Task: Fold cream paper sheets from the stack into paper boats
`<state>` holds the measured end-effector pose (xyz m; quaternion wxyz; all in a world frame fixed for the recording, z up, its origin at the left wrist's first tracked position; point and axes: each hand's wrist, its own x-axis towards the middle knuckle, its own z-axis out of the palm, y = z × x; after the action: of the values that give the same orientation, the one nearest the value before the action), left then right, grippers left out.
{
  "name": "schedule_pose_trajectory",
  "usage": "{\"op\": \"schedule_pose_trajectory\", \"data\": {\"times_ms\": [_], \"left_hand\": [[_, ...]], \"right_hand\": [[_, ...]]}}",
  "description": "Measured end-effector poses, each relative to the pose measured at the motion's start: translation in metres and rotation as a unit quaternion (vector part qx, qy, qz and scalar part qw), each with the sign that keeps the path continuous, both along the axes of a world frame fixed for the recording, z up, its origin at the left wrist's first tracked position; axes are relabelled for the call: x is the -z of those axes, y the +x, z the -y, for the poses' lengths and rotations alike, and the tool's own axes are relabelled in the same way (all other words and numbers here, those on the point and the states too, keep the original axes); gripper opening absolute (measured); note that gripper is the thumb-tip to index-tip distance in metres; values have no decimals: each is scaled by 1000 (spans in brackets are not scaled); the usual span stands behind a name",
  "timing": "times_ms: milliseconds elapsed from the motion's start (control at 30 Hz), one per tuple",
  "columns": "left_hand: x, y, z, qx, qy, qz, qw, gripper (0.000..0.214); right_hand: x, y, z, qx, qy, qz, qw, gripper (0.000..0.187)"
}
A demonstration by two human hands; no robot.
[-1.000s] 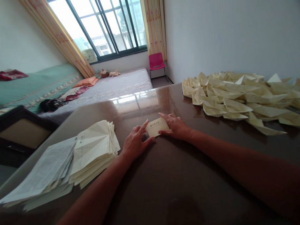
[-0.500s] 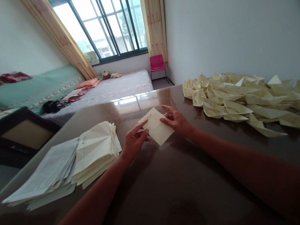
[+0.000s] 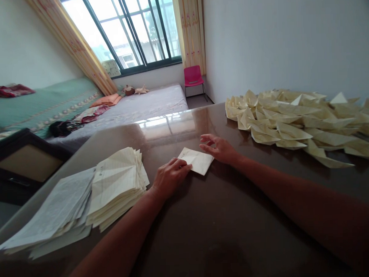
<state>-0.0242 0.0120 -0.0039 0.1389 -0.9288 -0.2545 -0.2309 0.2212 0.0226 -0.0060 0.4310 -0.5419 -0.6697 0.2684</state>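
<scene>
A small folded sheet of cream paper (image 3: 199, 161) lies low over the brown table, between my two hands. My left hand (image 3: 173, 173) grips its left corner, thumb in front and fingers curled. My right hand (image 3: 219, 148) is at the paper's right corner with its fingers apart; it seems to hold nothing. Left of my left hand stands a stack of creased cream paper (image 3: 116, 181) with faint ruled lines. On the right spreads a large pile of folded cream paper pieces (image 3: 277, 119) with pointed ends.
A stack of greyish printed sheets (image 3: 60, 207) lies beside the cream stack, near the glossy table's (image 3: 182, 235) left edge. Beyond the table are a bed (image 3: 159, 101), a pink chair (image 3: 193, 76) and a window (image 3: 132, 31). A dark cabinet (image 3: 25, 164) stands at left.
The folded paper has been lowered and turned from tilted up to nearly flat. My right thumb has come off it. My left fingers have curled over its corner.
</scene>
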Motion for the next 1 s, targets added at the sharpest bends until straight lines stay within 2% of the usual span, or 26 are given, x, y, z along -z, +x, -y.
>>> {"op": "schedule_pose_trajectory", "data": {"times_ms": [33, 100, 133, 200, 267, 333, 600, 733, 867, 1000], "left_hand": [[0, 1, 0, -7, -9, -4, 1000, 19], [0, 2, 1, -16, -21, -6, 1000, 20], [0, 3, 2, -20, -22, -2, 1000, 20], [1, 5, 3, -28, -25, 7, 999, 21], [2, 6, 5, -33, -33, 8, 999, 21], [3, 7, 6, -25, -46, -3, 999, 21], [-6, -1, 3, 8, -98, -48, 994, 24], [-9, -3, 3, 17, -115, -70, 991, 28], [-14, -3, 4, 22, -127, -88, 988, 31], [-19, -4, 4, 27, -131, -127, 983, 34]], "right_hand": [[-5, 3, 1, -15, 28, 27, 999, 43], [-14, 8, 5, -130, 43, 78, 987, 48], [-18, 9, 7, -193, 51, 113, 973, 54], [-22, 10, 10, -264, 82, 190, 942, 58], [-22, 10, 12, -280, 115, 247, 921, 41], [-18, 12, 10, -297, 115, 267, 909, 23], [-9, 27, 0, -352, 67, 226, 906, 23], [-8, 23, 1, -335, 25, 178, 925, 22], [-6, 12, 5, -226, 2, 168, 960, 24], [1, 2, 5, -135, -1, 198, 971, 25]]}}
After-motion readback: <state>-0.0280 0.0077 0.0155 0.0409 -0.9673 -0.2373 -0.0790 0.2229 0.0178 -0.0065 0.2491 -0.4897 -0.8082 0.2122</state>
